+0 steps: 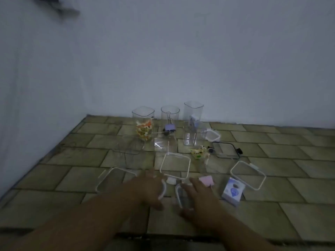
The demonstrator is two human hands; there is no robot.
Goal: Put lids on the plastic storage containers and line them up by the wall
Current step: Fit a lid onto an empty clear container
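Observation:
Three clear plastic containers stand by the wall: one with colourful pieces (144, 126), one with a purple binder clip (170, 124), and a tall one (193, 122). A low clear container (129, 148) and a small container with colourful pieces (198, 153) stand nearer. White-rimmed lids lie loose at the centre (175, 165), left (108, 178) and right (248, 175). My left hand (147, 188) lies over a white-rimmed lid (163, 189). My right hand (197, 197) lies spread over a small lid (178, 195). Blur hides whether either hand grips.
A black-rimmed lid (226, 151) and a small white lid (213, 135) lie right of the tall container. A pink pad (206, 180) and a blue-white packet (233, 192) sit beside my right hand. The wall runs behind and to the left.

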